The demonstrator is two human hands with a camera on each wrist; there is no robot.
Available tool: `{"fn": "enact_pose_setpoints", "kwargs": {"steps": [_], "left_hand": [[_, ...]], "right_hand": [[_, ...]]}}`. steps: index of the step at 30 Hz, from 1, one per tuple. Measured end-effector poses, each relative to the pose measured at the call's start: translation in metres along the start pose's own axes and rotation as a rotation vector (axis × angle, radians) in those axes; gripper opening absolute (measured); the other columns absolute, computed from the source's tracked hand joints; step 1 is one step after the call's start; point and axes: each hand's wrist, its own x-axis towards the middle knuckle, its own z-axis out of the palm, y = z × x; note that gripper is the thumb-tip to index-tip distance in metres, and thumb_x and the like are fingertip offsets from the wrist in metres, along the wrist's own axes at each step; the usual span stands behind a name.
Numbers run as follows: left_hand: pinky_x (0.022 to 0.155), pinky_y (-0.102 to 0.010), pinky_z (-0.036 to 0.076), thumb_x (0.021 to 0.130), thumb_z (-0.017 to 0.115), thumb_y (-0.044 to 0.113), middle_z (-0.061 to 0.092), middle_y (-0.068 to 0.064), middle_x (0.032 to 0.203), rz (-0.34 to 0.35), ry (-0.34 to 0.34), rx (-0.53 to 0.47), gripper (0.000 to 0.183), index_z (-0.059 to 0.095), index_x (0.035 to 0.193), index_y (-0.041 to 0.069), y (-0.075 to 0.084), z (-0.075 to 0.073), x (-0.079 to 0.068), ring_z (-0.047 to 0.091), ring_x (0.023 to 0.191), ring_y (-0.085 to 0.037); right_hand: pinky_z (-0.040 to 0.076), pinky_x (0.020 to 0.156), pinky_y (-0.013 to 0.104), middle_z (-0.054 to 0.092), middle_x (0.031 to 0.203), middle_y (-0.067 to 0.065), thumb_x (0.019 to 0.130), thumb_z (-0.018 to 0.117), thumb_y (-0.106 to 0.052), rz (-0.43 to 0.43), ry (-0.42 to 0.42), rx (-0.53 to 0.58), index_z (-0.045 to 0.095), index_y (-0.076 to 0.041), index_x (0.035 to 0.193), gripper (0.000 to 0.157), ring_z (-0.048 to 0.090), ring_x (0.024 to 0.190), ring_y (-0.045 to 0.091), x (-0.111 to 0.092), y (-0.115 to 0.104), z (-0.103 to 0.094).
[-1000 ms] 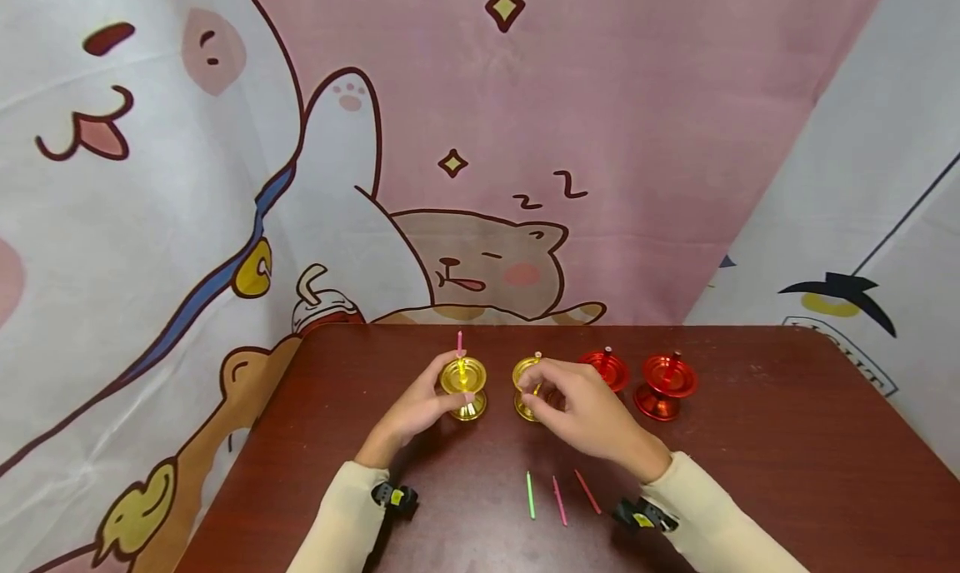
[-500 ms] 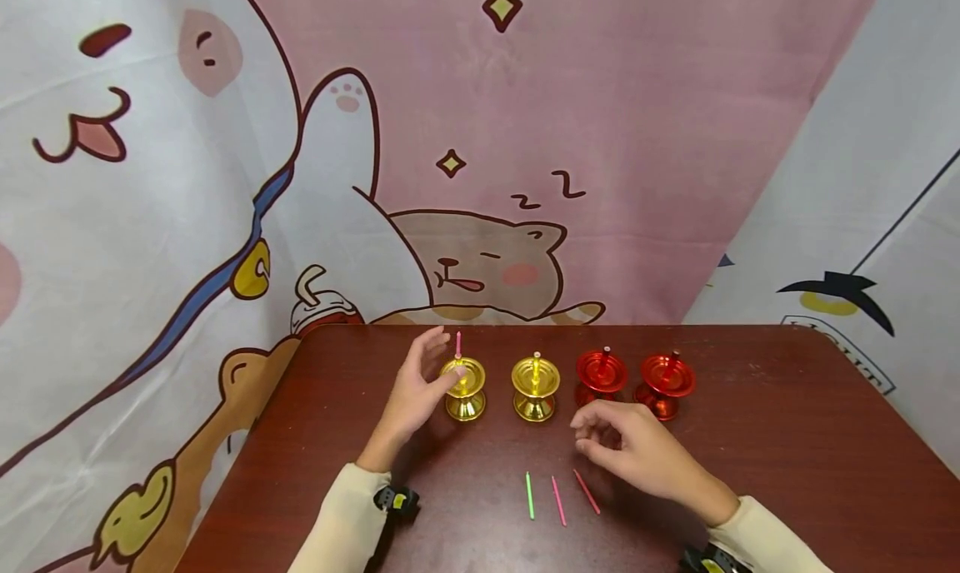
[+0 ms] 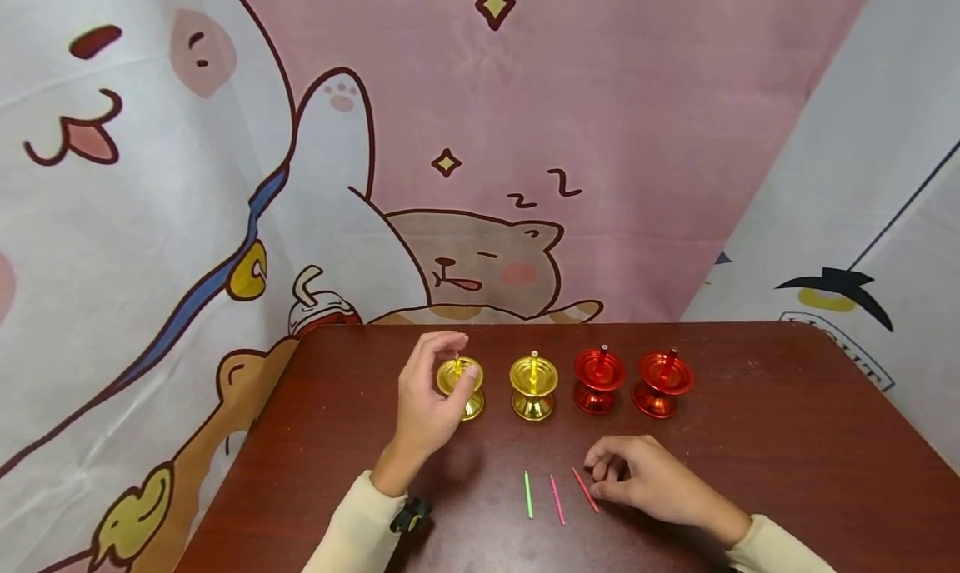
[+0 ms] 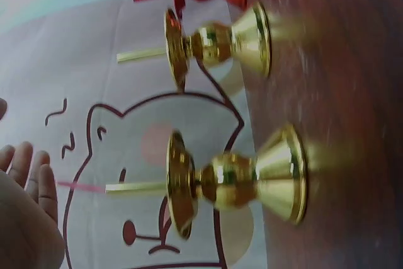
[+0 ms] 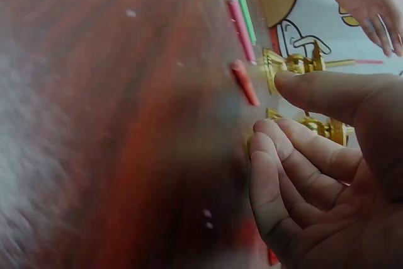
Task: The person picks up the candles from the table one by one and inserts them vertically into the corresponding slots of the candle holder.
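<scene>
My left hand (image 3: 426, 402) is raised beside the leftmost gold candle holder (image 4: 232, 181), fingers and thumb spread apart, gripping nothing. A thin pink candle (image 4: 82, 186) stands on top of that holder's stem in the left wrist view; the hand hides it in the head view. My right hand (image 3: 652, 480) hovers low over the table by a red candle (image 3: 586, 490), its fingers loosely bent and the thumb apart from them. Left of that lie a second pink candle (image 3: 557, 499) and a green candle (image 3: 528, 495).
To the right of the first holder stand another gold holder (image 3: 533, 402) and two red holders, a nearer-middle one (image 3: 597, 398) and a far-right one (image 3: 657, 400), without candles. The brown table (image 3: 780, 440) ends at a cartoon-printed cloth (image 3: 637, 140).
My right hand has left the second gold holder and moved right and toward me, down to the loose candles. The left hand has let go of the first holder and lifted.
</scene>
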Motion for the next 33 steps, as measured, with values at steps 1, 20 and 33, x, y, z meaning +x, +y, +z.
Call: {"fn": "enact_pose_setpoints", "kwargs": {"steps": [1, 20, 33], "left_hand": [[0.093, -0.045, 0.059, 0.093, 0.081, 0.001, 0.072, -0.013, 0.122, -0.016, -0.024, -0.019, 0.042, 0.068, 0.133, 0.0, 0.002, 0.002, -0.001, 0.07, 0.111, -0.03], [0.124, -0.063, 0.035, 0.097, 0.078, 0.032, 0.038, -0.022, 0.17, -0.519, -0.672, 0.028, 0.09, 0.033, 0.169, 0.001, 0.01, 0.048, -0.005, 0.041, 0.156, -0.041], [0.121, -0.064, 0.039, 0.097, 0.079, 0.034, 0.048, -0.031, 0.162, -0.725, -0.738, -0.075, 0.1, 0.021, 0.173, 0.005, -0.007, 0.062, -0.005, 0.051, 0.147, -0.046]], "right_hand": [[0.054, 0.062, 0.025, 0.068, 0.085, -0.014, 0.087, 0.092, -0.004, 0.003, -0.005, -0.005, 0.074, -0.013, 0.102, 0.025, 0.064, 0.075, 0.0, 0.0, 0.0, 0.001], [0.048, 0.06, 0.02, 0.062, 0.078, -0.015, 0.077, 0.102, -0.015, -0.018, -0.005, -0.147, 0.072, -0.023, 0.094, 0.035, 0.057, 0.07, -0.002, 0.001, -0.004, 0.009], [0.049, 0.059, 0.017, 0.06, 0.078, -0.022, 0.079, 0.098, -0.007, -0.106, -0.035, -0.14, 0.072, -0.024, 0.09, 0.033, 0.056, 0.07, -0.007, -0.005, 0.005, 0.0]]}}
